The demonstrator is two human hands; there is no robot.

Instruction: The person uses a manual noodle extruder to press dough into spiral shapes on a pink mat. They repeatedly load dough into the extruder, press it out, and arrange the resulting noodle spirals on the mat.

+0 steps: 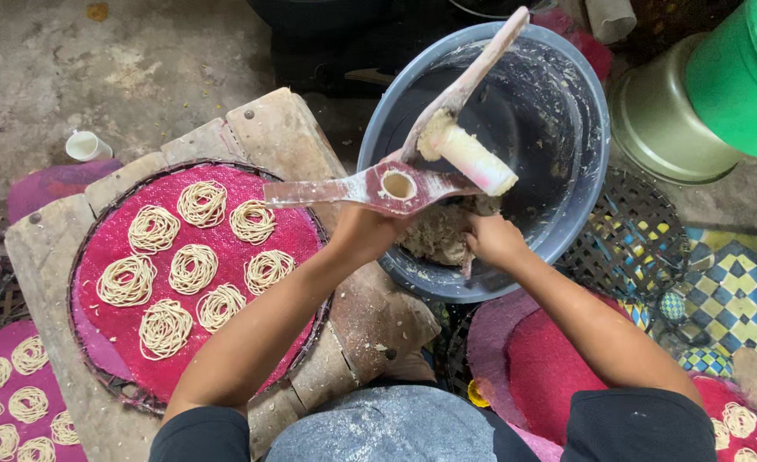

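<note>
My left hand [364,233] grips a wooden noodle press [412,175] from below, holding it open over the rim of a grey-blue basin [584,128]. The press's hollow cup faces up and its plunger arm, smeared with dough, is raised. My right hand [491,239] reaches into the basin and pinches the lump of pale dough [438,235] at its near side. Left of the basin, a round woven tray with a pink mat [130,334] carries several coiled noodle nests [192,267].
The tray rests on a worn wooden block [280,128]. More pink mats with noodle nests lie at the bottom left [10,402] and bottom right [738,419]. A green bucket [738,77] and metal pot [661,120] stand at the top right. A small white cup [86,145] sits on the concrete floor.
</note>
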